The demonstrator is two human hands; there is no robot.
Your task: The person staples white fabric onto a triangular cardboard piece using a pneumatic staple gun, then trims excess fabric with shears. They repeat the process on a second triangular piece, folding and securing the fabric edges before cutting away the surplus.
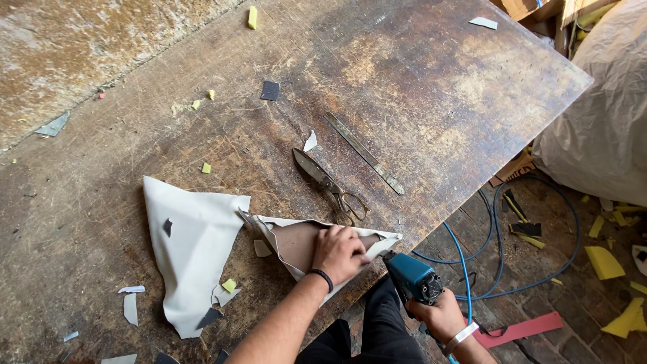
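Observation:
My left hand (339,251) presses flat on a small brown panel (296,241) wrapped in off-white leatherette, near the table's front edge. My right hand (441,315) grips a teal pneumatic stapler (411,277), its nose touching the panel's right edge beside my left fingers. A larger loose sheet of the off-white leatherette (189,243) lies to the left, joined to the wrapped piece.
Large scissors (330,183) and a metal ruler (364,152) lie on the worn wooden table (418,81) behind the panel. Offcuts and yellow foam bits dot the top. A blue air hose (499,256) loops over the brick floor at right, beside a big pale sack (606,121).

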